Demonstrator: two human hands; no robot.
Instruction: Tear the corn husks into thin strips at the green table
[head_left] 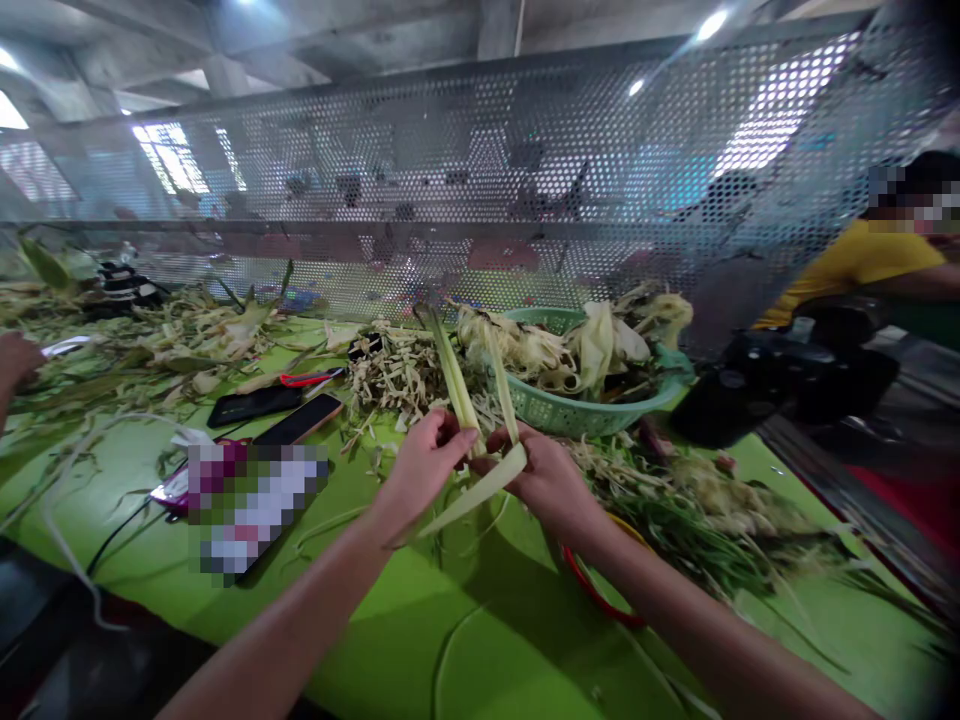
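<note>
Over the middle of the green table, my left hand (426,462) pinches pale corn husk strips (455,385) that stick up and away from me. Close beside it, my right hand (546,470) grips another corn husk strip (484,492), which bends over its fingers, one end rising and the other slanting down to the left. The fingertips of both hands nearly meet where the strips come together; the exact crossing is partly hidden. Just beyond stands a light green plastic basket (585,412) heaped with corn husks (611,340). A pile of short husk scraps (397,375) lies to its left.
On the left lie phones (298,420), red-handled scissors or pliers (311,377), a cable (52,510) and loose husks (217,340). A red ring (592,590) sits under my right forearm. Another person's hand (16,360) shows at far left; a person in yellow (855,260) sits right. A perforated metal screen (420,180) stands behind.
</note>
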